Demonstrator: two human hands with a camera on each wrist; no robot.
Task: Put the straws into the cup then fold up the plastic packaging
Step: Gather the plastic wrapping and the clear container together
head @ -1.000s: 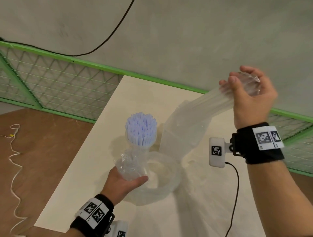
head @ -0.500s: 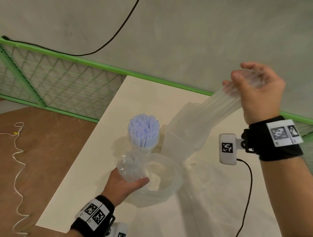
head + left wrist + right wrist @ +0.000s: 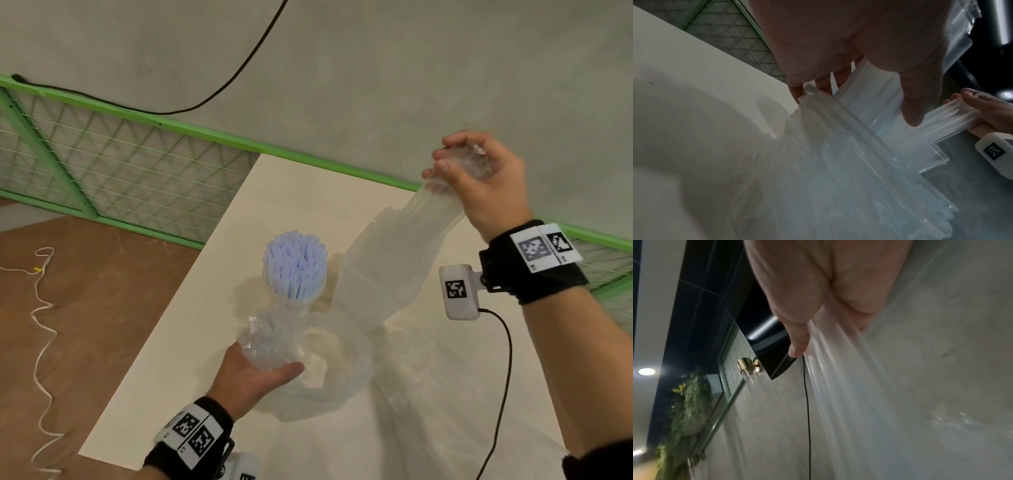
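A bundle of pale blue straws (image 3: pixel 294 267) stands upright in a clear cup (image 3: pixel 297 303) on the white table (image 3: pixel 171 349). The long clear plastic packaging (image 3: pixel 387 270) loops from one hand to the other above the table. My left hand (image 3: pixel 255 371) grips its crumpled lower end (image 3: pixel 265 339) just in front of the cup. My right hand (image 3: pixel 479 181) is raised at the right and grips the bunched upper end (image 3: pixel 476 161). In the left wrist view my left hand's fingers (image 3: pixel 910 104) curl round the packaging (image 3: pixel 849 162). The right wrist view shows the film (image 3: pixel 849 394) hanging from my right hand (image 3: pixel 818 296).
A green-framed mesh fence (image 3: pixel 113 164) runs behind the table along a grey wall. A black cable (image 3: pixel 500 394) hangs from the right wrist camera across the table. A white cord (image 3: pixel 41 308) lies on the brown floor at the left.
My right hand has lifted higher and drifted right, drawing the packaging up and taut. The left hand and the cup of straws have stayed in place.
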